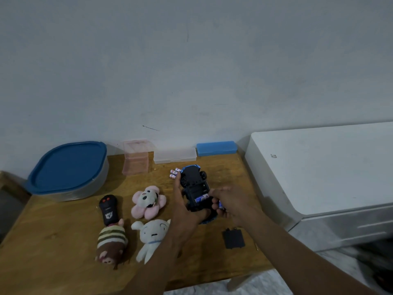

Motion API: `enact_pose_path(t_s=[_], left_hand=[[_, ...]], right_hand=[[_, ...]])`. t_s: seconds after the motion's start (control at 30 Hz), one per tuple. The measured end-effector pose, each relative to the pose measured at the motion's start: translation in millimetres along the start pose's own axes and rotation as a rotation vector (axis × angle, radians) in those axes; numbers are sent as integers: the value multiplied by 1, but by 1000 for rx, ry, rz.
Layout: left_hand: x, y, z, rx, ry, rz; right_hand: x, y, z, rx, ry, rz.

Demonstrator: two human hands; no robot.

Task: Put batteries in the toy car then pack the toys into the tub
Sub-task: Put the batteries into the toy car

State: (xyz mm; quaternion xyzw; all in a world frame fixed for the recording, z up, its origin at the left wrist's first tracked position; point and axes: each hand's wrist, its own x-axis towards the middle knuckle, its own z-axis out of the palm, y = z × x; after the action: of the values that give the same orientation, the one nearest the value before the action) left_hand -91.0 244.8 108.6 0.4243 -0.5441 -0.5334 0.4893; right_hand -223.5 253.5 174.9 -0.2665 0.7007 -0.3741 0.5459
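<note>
One white cabinet [331, 167] stands at the right, just beside the one wooden surface [53, 241]. At the surface's far left corner sits one tub [68, 167], its blue lid on. Three small boxes line the back edge by the wall: a pink box [137, 159], a clear flat box [174, 155] and a blue box [215, 147].

Three plush toys lie left of centre: a pink flower [147, 202], a white puppy [152, 237] and a striped monkey [111, 243]. One black remote [108, 209] lies between the flower and the monkey, touching the monkey.

One toy car [194, 179] is belly-up right of centre, its battery bay uncovered. The left hand [184, 211] is wrapped around the car's left side and near end. The right hand [230, 202] has its fingers curled on a spare battery [221, 204], with a fingertip at the end of one seated battery [201, 198] lying in the bay.

One black battery cover [233, 238] lies flat near the right forearm. Three loose batteries [174, 173] sit side by side, just beside the car's far end.
</note>
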Motion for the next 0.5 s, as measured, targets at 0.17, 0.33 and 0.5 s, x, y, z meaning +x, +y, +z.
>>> enact_pose_path(t_s=[0.17, 0.33, 0.5], left_hand=[[2, -2, -6, 6, -7, -46], [2, -1, -8, 13, -8, -55], [5, 3, -10, 0, -40, -72]], right_hand=[[-1, -2, -6, 19, -22, -21], [1, -3, -8, -6, -12, -100], [1, 0, -6, -29, 8, -141]])
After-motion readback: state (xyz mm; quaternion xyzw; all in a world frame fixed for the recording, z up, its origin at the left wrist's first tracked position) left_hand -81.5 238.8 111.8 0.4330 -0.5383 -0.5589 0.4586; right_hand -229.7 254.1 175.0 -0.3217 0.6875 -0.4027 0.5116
